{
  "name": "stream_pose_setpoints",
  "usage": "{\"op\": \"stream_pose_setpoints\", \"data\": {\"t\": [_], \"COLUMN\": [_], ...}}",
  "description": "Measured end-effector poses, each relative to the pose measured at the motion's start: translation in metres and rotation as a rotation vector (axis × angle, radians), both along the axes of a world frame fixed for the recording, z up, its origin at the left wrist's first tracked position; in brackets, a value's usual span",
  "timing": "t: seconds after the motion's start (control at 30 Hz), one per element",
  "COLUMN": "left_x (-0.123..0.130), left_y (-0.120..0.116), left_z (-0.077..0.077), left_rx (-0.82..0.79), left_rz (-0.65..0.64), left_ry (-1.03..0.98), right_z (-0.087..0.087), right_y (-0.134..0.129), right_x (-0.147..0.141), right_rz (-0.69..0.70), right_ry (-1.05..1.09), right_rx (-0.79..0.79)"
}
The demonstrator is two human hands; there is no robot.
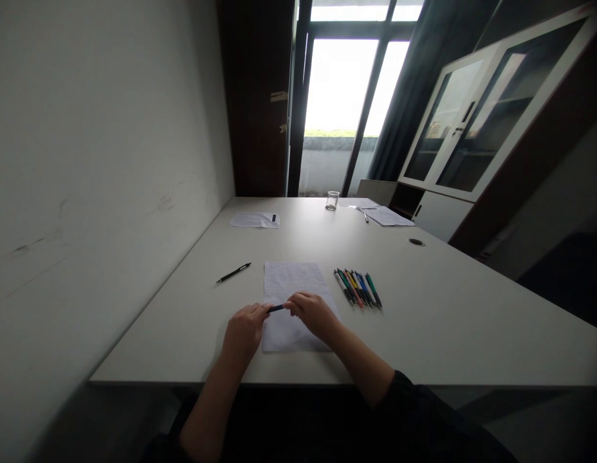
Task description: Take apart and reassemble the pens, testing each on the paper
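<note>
A dark pen (276, 308) spans the gap between my two hands, just over a sheet of lined paper (293, 276). Its left end is pinched by my left hand (245, 328), and its right end sits in the closed fingers of my right hand (312, 312). Both ends of the pen are hidden by the fingers. Under the hands, the paper lies flat and carries faint writing. To the right of the paper is a row of several colored pens (358, 288), side by side. A single black pen (233, 272) rests to the left.
The white table (424, 321) meets a wall (110, 161) on the left. Toward the far edge are a sheet with a dark strip (255, 220), a glass (332, 200), more papers (388, 216) and a pen (366, 217). A round cable hole (417, 242) is at the right.
</note>
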State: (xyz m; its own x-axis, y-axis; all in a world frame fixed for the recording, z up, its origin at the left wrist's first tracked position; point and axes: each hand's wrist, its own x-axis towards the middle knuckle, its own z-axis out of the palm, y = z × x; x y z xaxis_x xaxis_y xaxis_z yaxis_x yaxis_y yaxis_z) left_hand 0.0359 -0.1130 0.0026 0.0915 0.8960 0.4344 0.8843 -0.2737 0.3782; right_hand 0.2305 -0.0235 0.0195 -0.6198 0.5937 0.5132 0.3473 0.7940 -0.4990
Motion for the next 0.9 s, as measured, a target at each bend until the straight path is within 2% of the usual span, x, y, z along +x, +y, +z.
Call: {"op": "stream_pose_setpoints", "data": {"t": [0.17, 0.47, 0.73, 0.9], "left_x": [-0.0005, -0.0024, -0.0019, -0.0011], "left_y": [0.0008, 0.0019, 0.0018, 0.0008], "left_z": [-0.001, -0.0021, -0.0028, -0.0016], "left_rx": [0.004, -0.008, 0.021, 0.01], "left_rz": [-0.001, 0.01, -0.008, -0.01], "left_ry": [-0.049, -0.031, -0.002, -0.035], "right_z": [-0.0025, -0.0063, 0.0029, -0.0002], "right_y": [0.0007, 0.0027, -0.002, 0.0004], "right_x": [-0.001, 0.0018, 0.0032, 0.0044], "right_rz": [-0.018, -0.005, 0.01, 0.033], "right_ry": [0.107, 0.085, -0.036, 0.09], "right_rx": [-0.119, -0.113, -0.003, -0.138]}}
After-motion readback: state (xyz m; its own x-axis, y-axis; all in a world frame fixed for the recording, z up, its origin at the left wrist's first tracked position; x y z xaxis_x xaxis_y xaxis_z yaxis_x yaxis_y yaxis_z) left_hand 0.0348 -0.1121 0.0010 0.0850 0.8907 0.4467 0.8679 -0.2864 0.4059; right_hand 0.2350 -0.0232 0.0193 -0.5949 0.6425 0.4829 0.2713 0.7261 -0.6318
